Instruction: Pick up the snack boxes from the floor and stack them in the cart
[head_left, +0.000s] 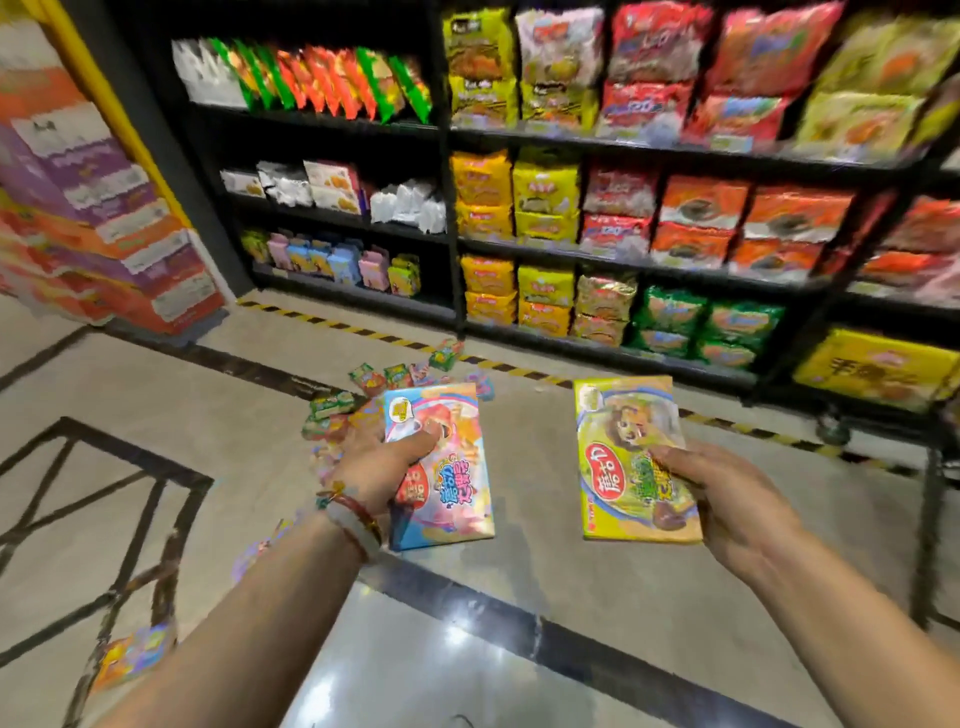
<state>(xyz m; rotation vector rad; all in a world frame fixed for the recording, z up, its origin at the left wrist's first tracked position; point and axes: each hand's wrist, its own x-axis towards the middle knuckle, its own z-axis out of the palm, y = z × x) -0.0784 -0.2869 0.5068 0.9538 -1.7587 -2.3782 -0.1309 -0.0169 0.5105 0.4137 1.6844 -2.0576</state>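
My left hand (374, 462) grips a pink and blue snack box (452, 499), thumb across its front. A yellow-green snack box (618, 431) with a lion picture is gripped by my right hand (727, 499), thumb on its face. Both boxes are held above the floor at the middle of the view. Behind the left hand, several small snack boxes (395, 376) lie scattered on the tiles near the shelf foot. The black wire cart (156, 499) stands at the lower left, with a colourful box (135, 654) seen through its frame.
Black shelves (571, 140) full of snack bags fill the back and right. A stack of cartons (104, 234) stands at the left. Yellow-black hazard tape (363, 332) runs along the shelf base. A black stand (935, 519) is at the right edge.
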